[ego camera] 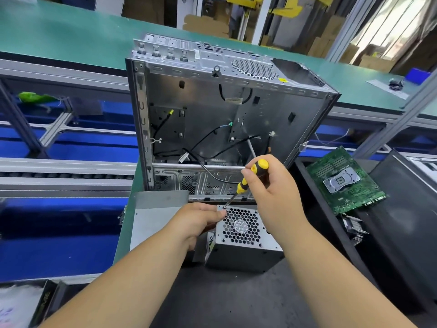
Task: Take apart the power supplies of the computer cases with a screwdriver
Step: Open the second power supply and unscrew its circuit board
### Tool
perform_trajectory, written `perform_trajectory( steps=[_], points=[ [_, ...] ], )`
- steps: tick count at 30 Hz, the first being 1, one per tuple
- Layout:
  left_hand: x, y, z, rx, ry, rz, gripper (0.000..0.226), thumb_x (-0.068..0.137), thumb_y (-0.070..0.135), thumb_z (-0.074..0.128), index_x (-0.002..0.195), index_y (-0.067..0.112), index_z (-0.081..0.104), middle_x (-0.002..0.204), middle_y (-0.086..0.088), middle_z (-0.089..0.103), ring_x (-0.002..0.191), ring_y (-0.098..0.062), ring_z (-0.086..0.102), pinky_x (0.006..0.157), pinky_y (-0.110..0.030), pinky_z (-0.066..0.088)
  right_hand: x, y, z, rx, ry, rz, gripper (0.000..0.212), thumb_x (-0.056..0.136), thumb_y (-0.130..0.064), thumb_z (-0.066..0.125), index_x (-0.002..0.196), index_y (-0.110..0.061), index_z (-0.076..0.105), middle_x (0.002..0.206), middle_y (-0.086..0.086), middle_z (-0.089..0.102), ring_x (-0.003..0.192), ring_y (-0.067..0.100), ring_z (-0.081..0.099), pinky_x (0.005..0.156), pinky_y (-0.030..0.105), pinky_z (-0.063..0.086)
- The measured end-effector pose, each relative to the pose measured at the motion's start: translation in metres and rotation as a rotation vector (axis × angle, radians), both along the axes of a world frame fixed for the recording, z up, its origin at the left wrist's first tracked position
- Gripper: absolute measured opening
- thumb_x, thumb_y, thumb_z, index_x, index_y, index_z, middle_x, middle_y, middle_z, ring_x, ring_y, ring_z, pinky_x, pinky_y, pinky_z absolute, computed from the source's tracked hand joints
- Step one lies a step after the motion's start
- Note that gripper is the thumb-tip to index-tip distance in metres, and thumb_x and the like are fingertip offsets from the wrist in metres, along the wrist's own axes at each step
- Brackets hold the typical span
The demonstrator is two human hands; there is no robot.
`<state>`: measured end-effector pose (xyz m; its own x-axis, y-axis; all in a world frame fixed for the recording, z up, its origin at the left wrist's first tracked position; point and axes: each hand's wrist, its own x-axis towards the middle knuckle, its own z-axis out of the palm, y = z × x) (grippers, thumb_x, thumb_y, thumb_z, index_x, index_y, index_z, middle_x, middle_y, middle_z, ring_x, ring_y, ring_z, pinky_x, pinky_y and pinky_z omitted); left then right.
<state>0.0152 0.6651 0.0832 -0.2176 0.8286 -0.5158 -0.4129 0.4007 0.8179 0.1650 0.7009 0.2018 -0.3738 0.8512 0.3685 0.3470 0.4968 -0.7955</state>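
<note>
Nearest to me, both forearms reach in from the bottom edge over a dark work mat [227, 301]. At the near left corner I see the edge of a dark box [41, 304] with pale lettering, too blurred and angled for me to read.

Just beyond the mat's middle sits the power supply [243, 237], a grey metal box with its honeycomb fan grille facing up. A round sticker at the fan hub carries print I cannot make out. My left hand [198, 221] rests on the unit's left side, fingers curled around its upper left edge, steadying it. My right hand [272, 192] grips the yellow-and-black handle of a screwdriver [248, 179], fingers wrapped tight round it. The shaft slants down and left, and its tip meets the grille's far left corner, just beside my left fingertips.

Left of the power supply lies a flat grey metal panel [153, 216], touching or nearly touching it. To the right, in a dark bin [402, 185], a green motherboard [343, 181] lies tilted with its silver CPU socket bracket showing; any markings on it are too small to read.

Farther back stands the opened computer case [224, 114], stripped bare inside apart from loose black cables. A small yellow label sits on its top right edge, illegible. Behind it runs a green conveyor belt [71, 39], with a blue bin [417, 75] at the far right.
</note>
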Motion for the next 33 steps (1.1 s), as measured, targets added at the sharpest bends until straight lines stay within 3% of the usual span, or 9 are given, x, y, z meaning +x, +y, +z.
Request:
perform_trajectory(
  steps=[6,9,12,14,17,21,25,30,33],
  points=[
    [-0.003,0.002,0.0,-0.015,-0.003,-0.016,0.025,0.074,0.007,0.084,0.092,0.007,0.067,0.087,-0.01,0.073,0.097,-0.026,0.067,0.097,-0.036,0.048,0.003,0.008,0.006,-0.02,-0.112,-0.024,0.012,0.097,-0.026,0.063,0.101,-0.032,0.053,0.083,-0.01,0.064,0.074,0.0,0.065,0.063,0.008,0.042],
    [-0.003,0.004,0.0,-0.025,0.002,-0.019,0.025,0.073,0.006,0.085,0.091,0.007,0.067,0.094,-0.014,0.072,0.1,-0.028,0.067,0.101,-0.038,0.046,0.004,0.01,0.016,0.019,-0.226,-0.004,0.032,0.096,-0.025,0.064,0.116,-0.039,0.045,0.088,-0.009,0.064,0.079,0.007,0.065,0.068,0.025,0.051],
    [-0.004,0.005,0.0,-0.029,0.002,-0.018,0.029,0.071,0.007,0.086,0.094,0.005,0.068,0.089,-0.012,0.072,0.094,-0.025,0.068,0.096,-0.036,0.049,-0.002,0.01,0.025,0.09,-0.361,0.044,0.016,0.096,-0.026,0.059,0.105,-0.036,0.049,0.089,-0.008,0.063,0.078,0.01,0.06,0.07,0.038,0.052],
    [-0.004,0.005,0.0,-0.036,0.007,-0.018,0.03,0.069,0.008,0.088,0.091,0.007,0.068,0.092,-0.013,0.072,0.101,-0.028,0.068,0.104,-0.04,0.046,-0.007,0.01,0.029,0.189,-0.423,0.037,0.007,0.095,-0.038,0.055,0.096,-0.031,0.053,0.088,-0.009,0.056,0.078,0.008,0.053,0.068,0.032,0.047],
    [-0.005,0.004,-0.001,-0.033,0.015,-0.02,0.035,0.063,0.012,0.091,0.089,0.008,0.068,0.093,-0.013,0.073,0.11,-0.032,0.065,0.113,-0.047,0.039,-0.01,0.012,0.032,0.294,-0.477,-0.026,0.029,0.092,-0.052,0.05,0.086,-0.024,0.055,0.078,-0.007,0.052,0.073,0.011,0.05,0.063,0.03,0.043],
    [-0.004,0.004,0.002,-0.027,0.018,-0.025,0.047,0.05,0.019,0.091,0.09,0.008,0.069,0.097,-0.014,0.073,0.111,-0.033,0.064,0.113,-0.049,0.037,-0.01,0.016,0.029,0.206,-0.446,-0.011,0.006,0.098,-0.032,0.057,0.096,-0.027,0.054,0.075,-0.01,0.055,0.068,0.009,0.054,0.06,0.031,0.045],
    [-0.003,0.004,-0.001,-0.029,0.014,-0.023,0.04,0.058,0.015,0.092,0.09,0.008,0.07,0.094,-0.013,0.074,0.108,-0.03,0.066,0.112,-0.047,0.04,-0.006,0.016,0.029,0.104,-0.415,0.016,0.01,0.095,-0.021,0.052,0.099,-0.031,0.049,0.08,-0.008,0.057,0.065,0.009,0.052,0.057,0.03,0.04],
    [-0.003,0.004,0.002,-0.022,0.009,-0.021,0.05,0.048,0.022,0.091,0.091,0.009,0.07,0.104,-0.016,0.072,0.115,-0.033,0.063,0.113,-0.048,0.038,-0.007,0.018,0.034,0.27,-0.603,-0.074,0.029,0.093,-0.054,0.049,0.08,-0.027,0.051,0.06,-0.01,0.055,0.059,0.008,0.051,0.051,0.028,0.032],
    [-0.004,0.004,0.0,-0.02,-0.003,-0.018,0.043,0.053,0.019,0.091,0.089,0.009,0.069,0.102,-0.016,0.072,0.115,-0.033,0.062,0.113,-0.05,0.037,-0.008,0.023,0.035,0.191,-0.561,-0.029,0.017,0.096,-0.043,0.058,0.086,-0.031,0.052,0.06,-0.014,0.055,0.061,0.003,0.053,0.051,0.024,0.03]
  ],
)
